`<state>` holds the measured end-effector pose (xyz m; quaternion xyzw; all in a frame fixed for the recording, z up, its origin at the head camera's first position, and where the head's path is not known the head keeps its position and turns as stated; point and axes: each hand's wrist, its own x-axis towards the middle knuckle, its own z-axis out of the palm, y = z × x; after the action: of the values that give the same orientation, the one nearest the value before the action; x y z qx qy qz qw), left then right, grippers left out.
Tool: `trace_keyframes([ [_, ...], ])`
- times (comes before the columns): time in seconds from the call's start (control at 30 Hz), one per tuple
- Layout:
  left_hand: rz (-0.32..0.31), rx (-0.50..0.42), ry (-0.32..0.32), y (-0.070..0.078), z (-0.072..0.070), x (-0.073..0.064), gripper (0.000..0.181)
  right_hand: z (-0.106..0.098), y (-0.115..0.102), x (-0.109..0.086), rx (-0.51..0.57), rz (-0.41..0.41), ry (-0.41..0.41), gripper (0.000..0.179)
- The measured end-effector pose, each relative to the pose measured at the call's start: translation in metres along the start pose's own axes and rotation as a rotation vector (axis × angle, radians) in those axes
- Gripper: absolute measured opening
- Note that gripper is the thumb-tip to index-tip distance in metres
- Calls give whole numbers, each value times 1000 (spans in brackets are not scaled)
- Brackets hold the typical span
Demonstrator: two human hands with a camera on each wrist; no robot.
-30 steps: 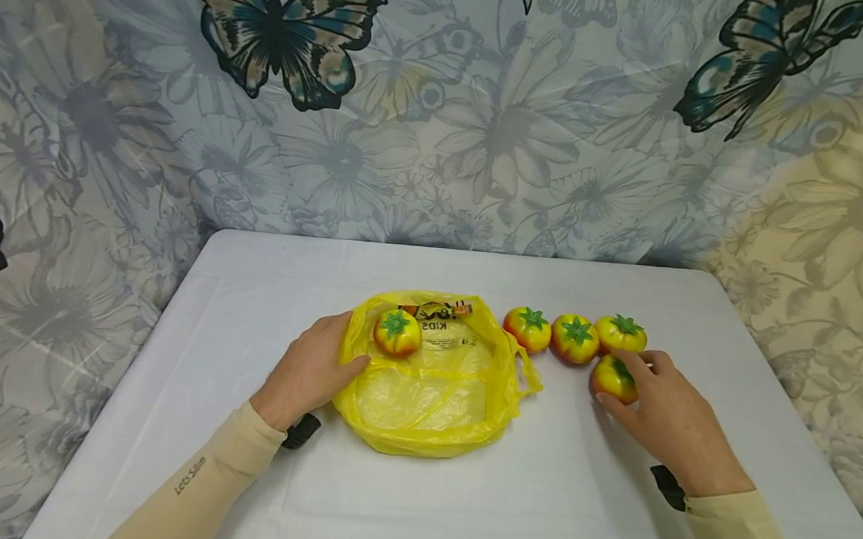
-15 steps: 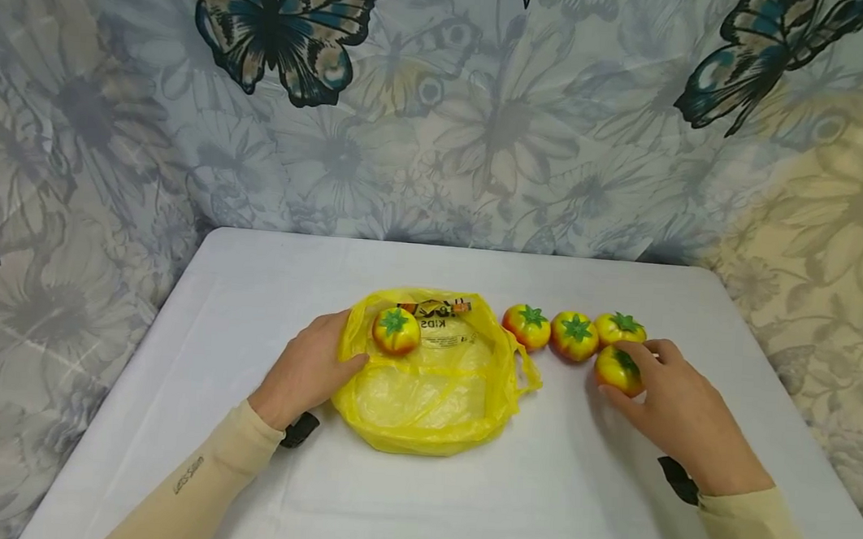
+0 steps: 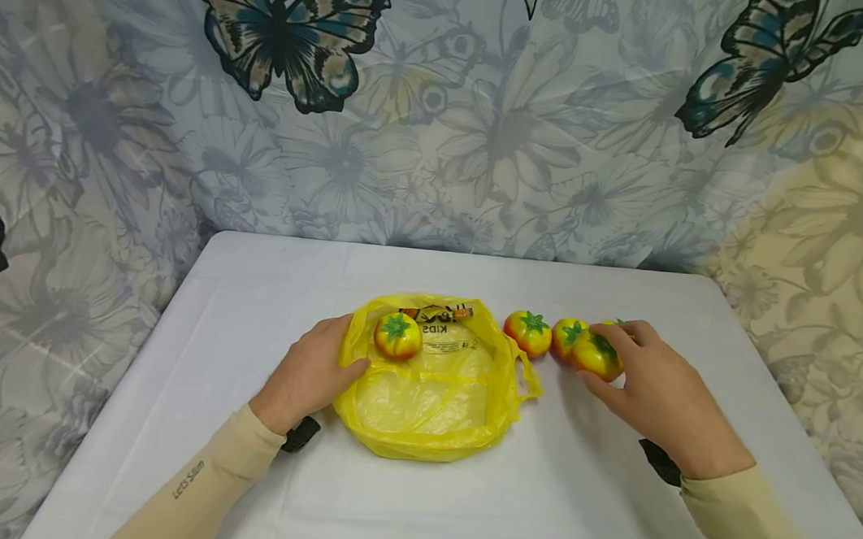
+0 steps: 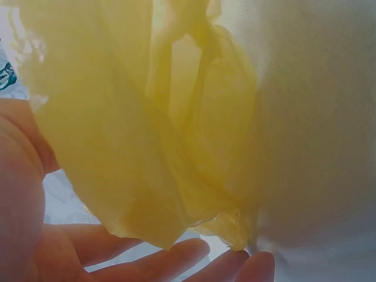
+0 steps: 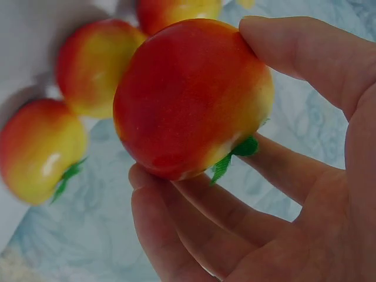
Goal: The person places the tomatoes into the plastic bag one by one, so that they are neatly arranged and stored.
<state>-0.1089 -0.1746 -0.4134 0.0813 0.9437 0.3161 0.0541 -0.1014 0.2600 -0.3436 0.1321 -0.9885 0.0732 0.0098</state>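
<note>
Your right hand pinches one tomato firmly. Carry it over the bag, which your left hand holds open at the rim, and lower it gently.

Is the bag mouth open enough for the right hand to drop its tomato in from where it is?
Probably yes. The right hand grips a tomato just right of the bag, whose mouth the left hand holds wide; only one tomato inside lies at its far left, leaving room.
</note>
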Motion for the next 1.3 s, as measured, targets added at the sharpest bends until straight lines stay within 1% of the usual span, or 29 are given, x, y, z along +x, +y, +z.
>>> trace_keyframes([
  [0.17,-9,4,7,1,-1,-1,75,0,-16,14,3,-56,25,65],
  [0.27,-13,0,1,3,0,-1,76,0,-24,20,21,-69,23,64],
  [0.43,-2,-1,2,6,2,0,77,-2,-34,30,39,-71,22,62],
  [0.63,-10,9,10,6,1,0,78,0,-48,45,53,-128,32,58],
  [0.93,10,9,28,4,1,-2,76,7,-77,65,58,-174,-5,56],
  [1.17,21,1,26,4,1,-2,77,13,-91,76,64,-213,-22,54],
  [1.3,25,10,30,3,1,-2,77,17,-99,81,71,-222,-39,55],
])
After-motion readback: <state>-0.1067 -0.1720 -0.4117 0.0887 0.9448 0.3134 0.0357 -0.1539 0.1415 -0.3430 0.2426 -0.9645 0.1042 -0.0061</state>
